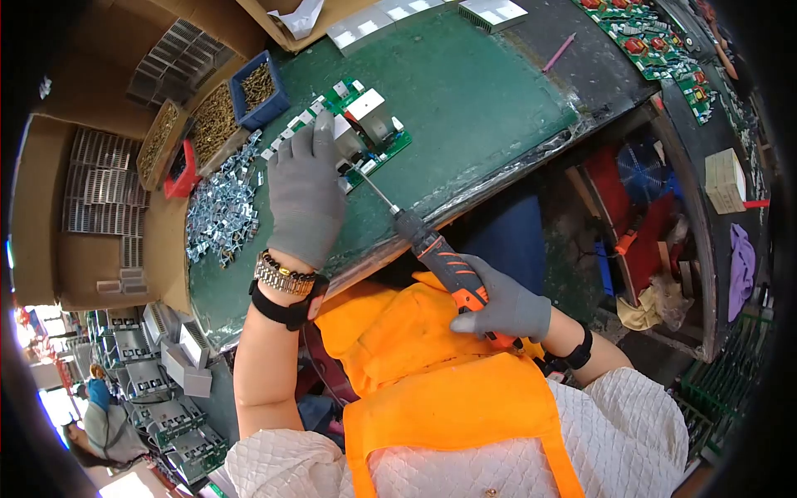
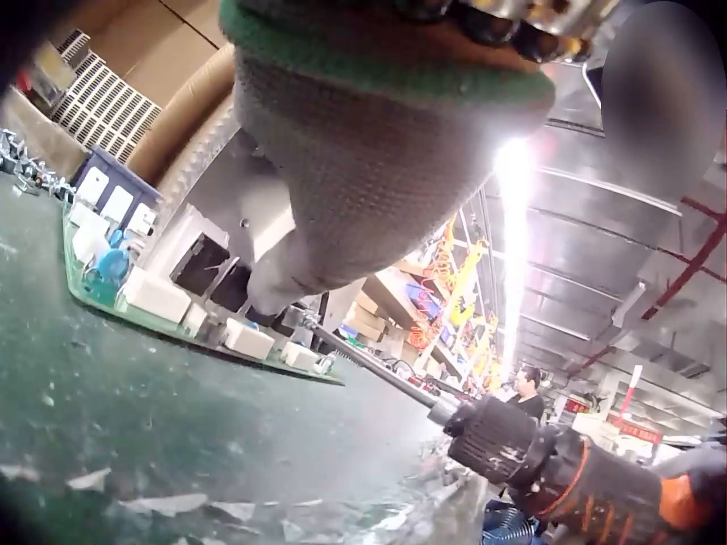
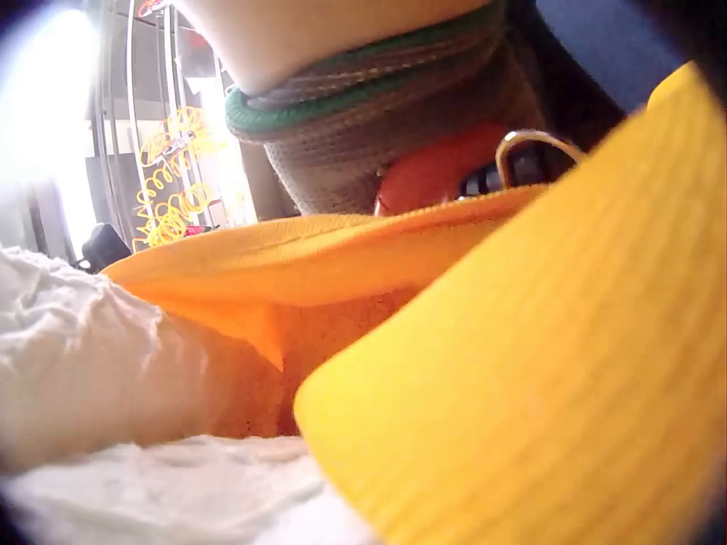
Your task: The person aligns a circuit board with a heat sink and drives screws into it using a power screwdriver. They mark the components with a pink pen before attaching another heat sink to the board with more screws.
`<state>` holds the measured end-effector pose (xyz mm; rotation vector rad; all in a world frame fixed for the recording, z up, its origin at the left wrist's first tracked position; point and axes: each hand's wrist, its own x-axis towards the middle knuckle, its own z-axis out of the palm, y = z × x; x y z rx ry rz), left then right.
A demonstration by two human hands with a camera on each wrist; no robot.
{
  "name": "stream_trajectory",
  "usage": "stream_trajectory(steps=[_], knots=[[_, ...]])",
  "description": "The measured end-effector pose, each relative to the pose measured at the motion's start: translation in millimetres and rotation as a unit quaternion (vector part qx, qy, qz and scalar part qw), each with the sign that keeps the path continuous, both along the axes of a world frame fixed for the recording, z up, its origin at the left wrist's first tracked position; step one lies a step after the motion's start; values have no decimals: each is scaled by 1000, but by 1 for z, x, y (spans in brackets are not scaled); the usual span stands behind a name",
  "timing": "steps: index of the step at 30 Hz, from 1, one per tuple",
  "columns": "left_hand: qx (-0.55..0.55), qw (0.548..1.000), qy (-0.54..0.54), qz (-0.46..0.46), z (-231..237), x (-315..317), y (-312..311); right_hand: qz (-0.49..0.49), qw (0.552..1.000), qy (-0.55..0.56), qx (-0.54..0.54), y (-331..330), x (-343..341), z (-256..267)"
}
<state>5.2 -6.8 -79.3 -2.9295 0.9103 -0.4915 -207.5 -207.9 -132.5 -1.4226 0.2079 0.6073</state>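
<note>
My right hand (image 1: pixel 506 303), in a grey glove, grips an orange-and-black power screwdriver (image 1: pixel 440 261). Its long bit reaches the near edge of a green circuit board (image 1: pixel 400 144) lying on the green mat. My left hand (image 1: pixel 307 191), also gloved, holds a silver heat sink (image 1: pixel 344 137) standing on that board. In the left wrist view a gloved digit presses by black components (image 2: pixel 202 267) against the heat sink, right at the bit's tip; the other fingers are hidden there. Apron and sleeve mostly fill the right wrist view, which hides the right fingers.
Left of the board lie a heap of small metal clips (image 1: pixel 222 203), a red bin (image 1: pixel 183 170) and a blue bin (image 1: pixel 278 91) of brass-coloured screws. Cardboard boxes (image 1: pixel 50 207) with finned heat sinks stand beyond. A pink pen (image 1: pixel 559 51) and more circuit boards (image 1: pixel 639 41) are to the right.
</note>
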Motion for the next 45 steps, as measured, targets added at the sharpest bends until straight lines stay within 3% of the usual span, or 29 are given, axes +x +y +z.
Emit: stream_trajectory(steps=[5,13,36,42,44,45], knots=[[-2,1000,10,8,-1,-1,-2,6,999,48,8,0,6,10],[15,999,-36,16,-5,0,-5,4,999,38,-14,1,4,6],[25,999,-16,36,-6,0,-5,28,998,52,-7,0,8,5],[20,999,-23,36,-8,1,-5,1,999,-52,17,1,1,-7],[21,999,-26,34,-9,1,-5,17,964,143,225,-3,5,9],[19,999,-26,32,-9,1,-4,17,963,145,225,-1,4,9]])
